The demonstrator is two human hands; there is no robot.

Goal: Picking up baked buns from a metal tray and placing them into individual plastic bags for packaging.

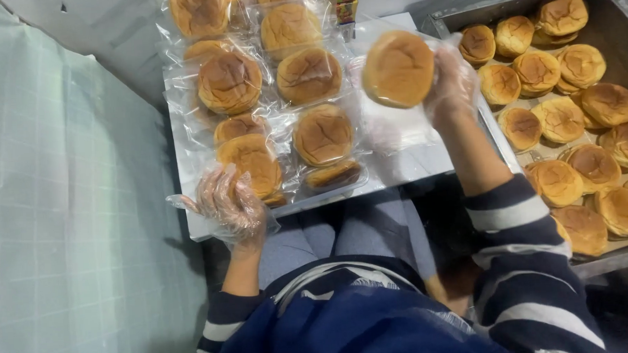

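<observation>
- Head view: the right hand point(452, 81), in a thin clear glove, is holding a round golden bun point(398, 68) up over the far right part of the white surface point(411, 166); its grip is clamped on the bun's edge.
- The left hand point(230, 204), also gloved, is resting with fingers spread apart at the surface's near edge, touching a bagged bun point(251, 161) among the rows of bagged buns.
- A metal tray point(613, 260) of loose buns is sitting to the right.
- Holding the bun lightly by its rim is probably the way to avoid denting the soft crust.

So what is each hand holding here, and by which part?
The right hand holds a round bun by its right edge. The left hand rests by the bagged buns, gripping nothing visible.
</observation>
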